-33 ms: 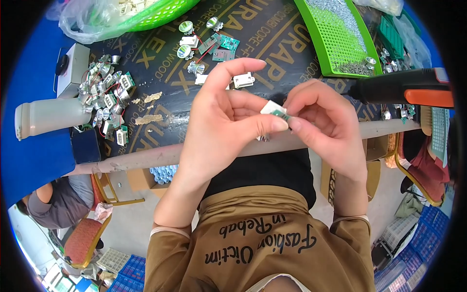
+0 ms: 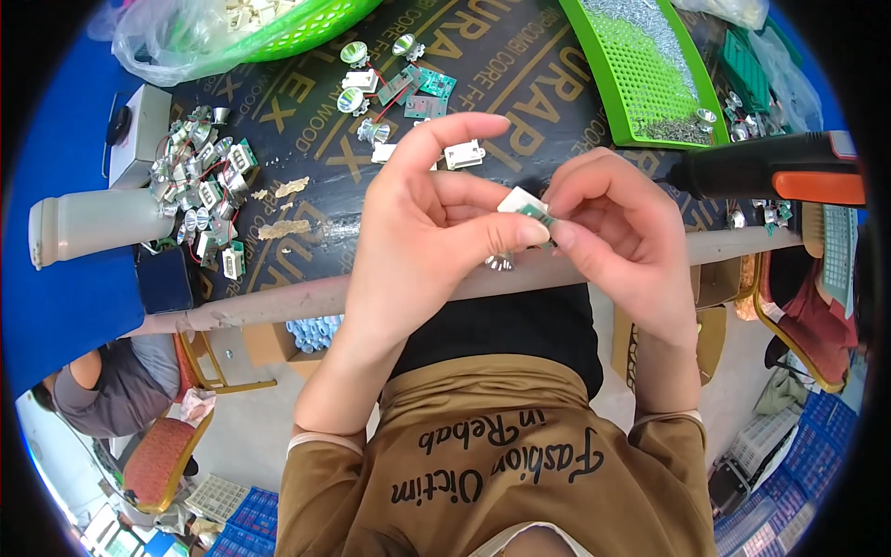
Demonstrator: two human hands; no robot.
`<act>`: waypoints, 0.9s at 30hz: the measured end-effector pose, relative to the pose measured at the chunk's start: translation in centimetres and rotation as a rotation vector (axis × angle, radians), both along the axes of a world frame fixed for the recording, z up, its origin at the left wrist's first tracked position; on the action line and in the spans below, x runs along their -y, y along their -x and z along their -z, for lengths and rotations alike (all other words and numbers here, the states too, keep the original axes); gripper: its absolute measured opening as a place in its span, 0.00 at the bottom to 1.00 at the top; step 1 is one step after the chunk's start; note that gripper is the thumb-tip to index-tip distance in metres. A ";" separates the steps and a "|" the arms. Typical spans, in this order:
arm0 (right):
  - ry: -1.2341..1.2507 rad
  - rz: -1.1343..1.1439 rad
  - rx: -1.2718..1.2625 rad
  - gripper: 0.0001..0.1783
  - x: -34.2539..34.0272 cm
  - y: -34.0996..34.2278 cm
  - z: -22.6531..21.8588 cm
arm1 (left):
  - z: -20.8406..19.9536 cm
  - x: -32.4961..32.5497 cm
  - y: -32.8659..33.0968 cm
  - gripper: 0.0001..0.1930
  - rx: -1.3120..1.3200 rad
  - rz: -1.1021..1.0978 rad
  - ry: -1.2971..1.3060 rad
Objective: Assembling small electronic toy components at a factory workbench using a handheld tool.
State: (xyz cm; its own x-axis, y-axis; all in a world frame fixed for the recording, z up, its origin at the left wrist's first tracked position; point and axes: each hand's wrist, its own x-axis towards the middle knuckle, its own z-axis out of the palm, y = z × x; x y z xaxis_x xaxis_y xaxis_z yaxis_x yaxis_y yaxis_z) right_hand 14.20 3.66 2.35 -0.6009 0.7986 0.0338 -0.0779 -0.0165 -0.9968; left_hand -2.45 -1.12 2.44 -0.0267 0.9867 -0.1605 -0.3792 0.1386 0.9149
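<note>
Between my two hands is a small white plastic housing (image 2: 522, 200) with a green circuit board (image 2: 533, 211) against it. My left hand (image 2: 408, 232) pinches it between thumb and fingers, the index finger raised away. The thumb and fingertips of my right hand (image 2: 626, 223) close on its right edge; whether they grip a wire or another tiny part is hidden. A silvery reflector cup (image 2: 499, 262) hangs just below my left thumb. Past my left hand on the table lie a white housing (image 2: 464, 154) and several reflector cups (image 2: 353, 99) wired to green boards (image 2: 436, 84).
A heap of reflector assemblies (image 2: 200, 186) lies left, beside a translucent bottle (image 2: 97, 226) and a white box (image 2: 139, 135). A green basket (image 2: 316, 28) stands far left; a green tray (image 2: 640, 102) of screws is far right. A black-and-orange power tool (image 2: 770, 172) juts in at right.
My hands have shifted very slightly around the housing. More of the reflector cup shows beneath my left thumb.
</note>
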 end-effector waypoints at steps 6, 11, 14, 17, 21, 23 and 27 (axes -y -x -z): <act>0.046 0.096 -0.200 0.07 0.4 0.4 0.5 | 2.3 -0.1 -1.6 0.14 0.298 -0.135 -0.091; 0.067 0.186 -0.275 0.08 0.7 0.8 0.3 | 1.5 -0.1 -2.8 0.12 0.484 -0.171 -0.072; 0.072 0.202 -0.322 0.08 0.7 0.8 0.5 | 1.1 -0.4 -3.1 0.11 0.398 -0.140 -0.110; 0.090 0.233 -0.322 0.08 1.0 0.7 0.7 | 1.2 -0.8 -3.1 0.11 0.341 -0.116 -0.091; -0.257 0.400 -0.003 0.08 1.8 0.2 0.4 | 1.9 -1.1 -2.9 0.09 0.282 -0.121 -0.064; -0.823 0.660 -0.019 0.07 1.2 -1.8 1.2 | 2.3 -1.3 -2.6 0.08 0.238 -0.077 -0.052; -0.832 0.715 -0.228 0.26 -2.2 -5.1 -1.6 | 2.7 -1.8 -3.2 0.07 0.243 0.017 0.035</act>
State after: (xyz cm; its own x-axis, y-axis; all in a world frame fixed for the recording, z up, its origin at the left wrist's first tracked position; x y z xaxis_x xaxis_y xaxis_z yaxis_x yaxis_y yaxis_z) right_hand 19.34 5.86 3.94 0.0757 0.6350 0.7688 0.0153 0.7702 -0.6376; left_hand 0.77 0.70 -0.25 0.0338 0.9803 -0.1946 -0.5852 0.1773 0.7913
